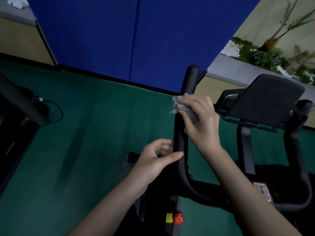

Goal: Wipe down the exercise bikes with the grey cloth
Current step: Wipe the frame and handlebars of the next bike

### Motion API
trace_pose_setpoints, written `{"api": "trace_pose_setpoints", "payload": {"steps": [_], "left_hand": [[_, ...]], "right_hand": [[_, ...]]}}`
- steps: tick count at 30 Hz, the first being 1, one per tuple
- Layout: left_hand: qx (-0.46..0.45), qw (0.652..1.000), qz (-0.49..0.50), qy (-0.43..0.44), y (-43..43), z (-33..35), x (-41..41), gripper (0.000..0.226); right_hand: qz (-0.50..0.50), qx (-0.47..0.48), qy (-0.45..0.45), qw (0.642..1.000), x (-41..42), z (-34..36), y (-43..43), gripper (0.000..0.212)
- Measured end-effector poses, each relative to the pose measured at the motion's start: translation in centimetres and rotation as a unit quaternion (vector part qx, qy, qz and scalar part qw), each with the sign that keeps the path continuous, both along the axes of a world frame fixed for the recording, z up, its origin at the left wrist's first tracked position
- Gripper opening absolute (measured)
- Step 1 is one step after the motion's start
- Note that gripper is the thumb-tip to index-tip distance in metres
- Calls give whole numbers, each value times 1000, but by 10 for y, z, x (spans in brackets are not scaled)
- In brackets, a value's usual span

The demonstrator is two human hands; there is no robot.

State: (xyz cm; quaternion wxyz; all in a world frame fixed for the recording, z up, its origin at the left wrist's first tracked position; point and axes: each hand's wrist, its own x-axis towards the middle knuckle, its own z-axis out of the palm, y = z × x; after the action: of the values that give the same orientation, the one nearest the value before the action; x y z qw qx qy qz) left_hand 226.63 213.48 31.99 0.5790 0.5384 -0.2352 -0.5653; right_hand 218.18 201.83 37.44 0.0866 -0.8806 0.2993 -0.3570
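On black handlebar [190,79], crumpled grey cloth [178,106].

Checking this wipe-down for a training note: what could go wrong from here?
The cloth is bunched small under the right hand, so it may wipe only one side of the handlebar and skip the tip above.
The screen sits close beside that hand; a wide stroke could knock it.
The left hand touches the handlebar lower down, possibly re-soiling it.

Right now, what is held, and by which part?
The right hand grips the grey cloth by its middle, on the handlebar; the left hand touches the handlebar lower, grip unclear.
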Motion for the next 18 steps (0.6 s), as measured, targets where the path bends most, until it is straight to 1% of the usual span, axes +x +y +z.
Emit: {"api": "trace_pose_setpoints", "payload": {"steps": [2,4,5,7,9,10,11,14,18], "left_hand": [[-2,1000,3,4,0,0,-1,31],[-5,1000,7,15,0,-1,-2,32],[-3,1000,10,19,0,0,-3,32],[0,1000,13,25,0,1,-4,33],[3,999,15,30,1,2,-6,34],[5,999,17,32,2,3,-6,35],[8,999,19,34,3,4,-6,34],[17,999,20,39,3,5,-8,31],[24,999,20,32,3,5,-8,32]], "right_hand": [[42,-14,24,999,1,3,-4,13],[119,-12,67,991,2,7,-7,12],[164,-3,109,980,4,9,-7,12],[226,29,225,947,13,16,-13,14],[243,46,324,913,24,26,-26,15],[241,40,351,904,31,30,-32,16],[236,27,363,901,36,34,-39,16],[202,4,366,908,44,37,-47,17],[237,14,382,893,38,30,-34,16]]}}
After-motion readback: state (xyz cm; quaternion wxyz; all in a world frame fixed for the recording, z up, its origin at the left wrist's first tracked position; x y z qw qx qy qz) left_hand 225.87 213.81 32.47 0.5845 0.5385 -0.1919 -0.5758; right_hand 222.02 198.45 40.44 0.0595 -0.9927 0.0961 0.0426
